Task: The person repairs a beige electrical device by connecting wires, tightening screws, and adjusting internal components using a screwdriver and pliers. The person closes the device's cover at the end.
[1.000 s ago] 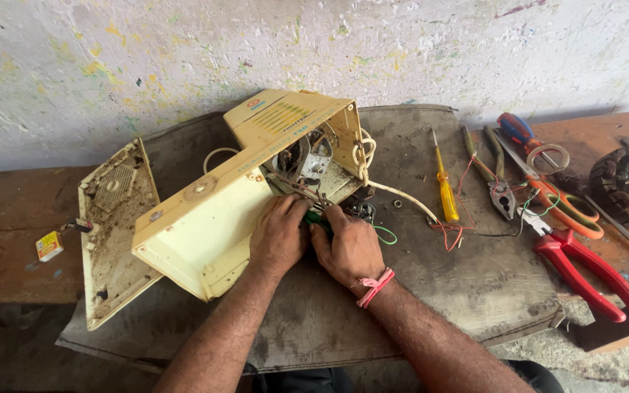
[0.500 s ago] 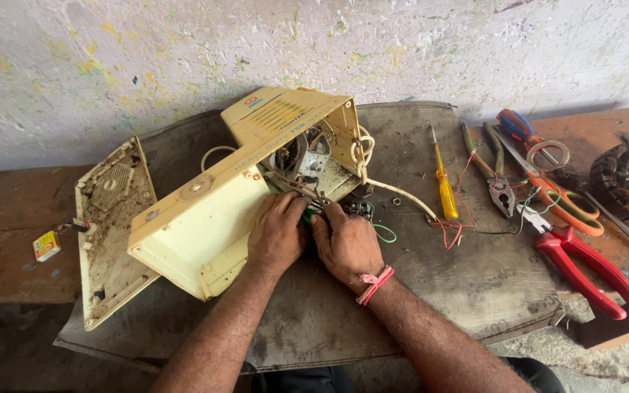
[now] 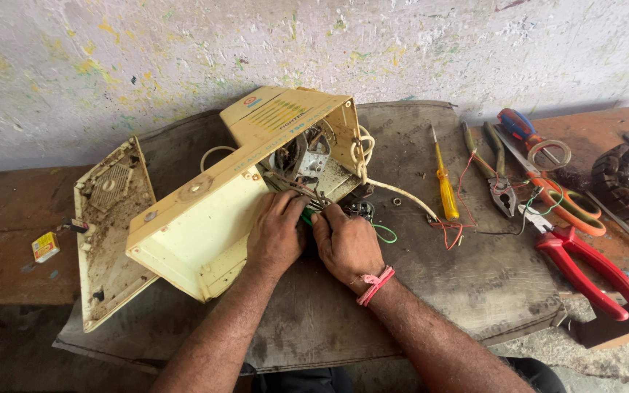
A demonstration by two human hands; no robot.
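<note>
One cream appliance casing [image 3: 205,225], one yellow screwdriver [image 3: 445,188], one red pliers [image 3: 587,266], one orange scissors [image 3: 558,195], two hands

Repair workshop: pliers [image 3: 584,268], screwdriver [image 3: 445,185], scissors [image 3: 556,188] on worn bench mat [image 3: 475,284]; opened casing [image 3: 212,218]; paint-flecked wall [image 3: 183,51].

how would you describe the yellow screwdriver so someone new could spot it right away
Start at the cream-yellow appliance casing lying open on the dark mat, then look right past the white cord. The yellow screwdriver lies there, pointing away toward the wall. It is the only tool with a clear yellow handle; the pliers and scissors farther right have red and orange grips.
</note>
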